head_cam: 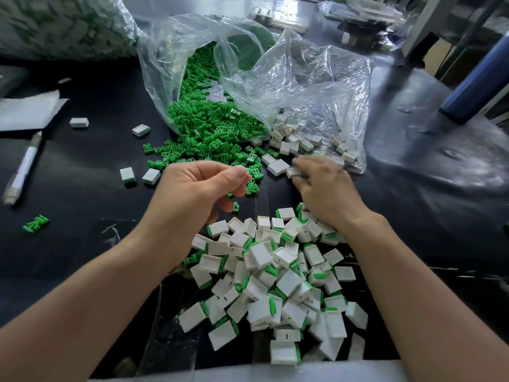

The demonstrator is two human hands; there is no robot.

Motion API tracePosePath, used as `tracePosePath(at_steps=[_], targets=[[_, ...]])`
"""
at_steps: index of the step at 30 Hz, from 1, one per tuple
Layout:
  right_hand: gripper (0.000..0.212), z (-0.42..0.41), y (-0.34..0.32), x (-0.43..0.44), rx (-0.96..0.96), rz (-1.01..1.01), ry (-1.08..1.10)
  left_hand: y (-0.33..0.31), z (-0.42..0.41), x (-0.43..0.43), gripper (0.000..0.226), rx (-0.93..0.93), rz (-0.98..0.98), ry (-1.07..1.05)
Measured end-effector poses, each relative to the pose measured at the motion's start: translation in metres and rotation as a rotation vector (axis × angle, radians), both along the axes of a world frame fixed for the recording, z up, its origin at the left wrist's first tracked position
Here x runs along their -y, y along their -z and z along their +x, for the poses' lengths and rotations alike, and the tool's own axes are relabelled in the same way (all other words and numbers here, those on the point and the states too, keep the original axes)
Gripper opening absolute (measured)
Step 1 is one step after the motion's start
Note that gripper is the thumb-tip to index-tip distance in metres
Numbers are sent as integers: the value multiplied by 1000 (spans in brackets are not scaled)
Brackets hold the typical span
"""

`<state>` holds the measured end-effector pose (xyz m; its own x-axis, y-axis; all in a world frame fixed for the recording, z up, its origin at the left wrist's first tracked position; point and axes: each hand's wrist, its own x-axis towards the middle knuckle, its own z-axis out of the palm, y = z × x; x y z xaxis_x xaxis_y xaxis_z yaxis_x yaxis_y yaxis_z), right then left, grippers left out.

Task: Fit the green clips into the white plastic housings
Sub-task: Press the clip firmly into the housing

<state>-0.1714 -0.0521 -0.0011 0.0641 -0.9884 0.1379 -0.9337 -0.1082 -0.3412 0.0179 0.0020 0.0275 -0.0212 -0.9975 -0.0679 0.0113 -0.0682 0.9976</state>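
Green clips (212, 130) spill from a clear bag (176, 51) onto the black table. White housings (292, 136) lie in a second clear bag (330, 86) to its right. My left hand (198, 188) hovers at the near edge of the green pile with fingers curled and thumb against forefinger; whether a clip sits between them is hidden. My right hand (322, 188) reaches to the mouth of the housing bag and pinches a white housing (292, 171) between fingers and thumb. A heap of housings with green clips fitted (275, 277) lies between my forearms.
A pen (23, 166) and a white foam sheet (27, 111) lie at the left. Loose housings (140, 130) and a stray green clip (36, 223) dot the table. A blue bottle (473, 78) stands at the right, and a full bag (63, 23) fills the back left.
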Motion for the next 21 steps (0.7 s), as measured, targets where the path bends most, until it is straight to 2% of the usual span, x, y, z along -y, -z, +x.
tracePosePath(at_steps=[2,5,9,12,15,17,19,21], targets=[[28,0,1,0,-33,-1,-5,1,1,2,14,6,11,-23],[20,-2,-2,-1,16,-45,26,3,0,3,12,23,20,-49],[16,5,-10,-7,296,-118,-10,6,-1,4,9,24,52,-42],[14,21,-18,-20,492,-106,-175,8,-1,5,13,14,69,-5],[18,36,-17,-35,478,-110,-363,9,-3,5,18,8,80,46],[25,40,-16,-38,460,-113,-443,10,-3,6,11,27,65,48],[27,39,-16,-36,481,-80,-434,10,-2,7,7,6,57,3],[26,34,-15,-30,475,-76,-335,10,-1,7,7,-45,53,-28]])
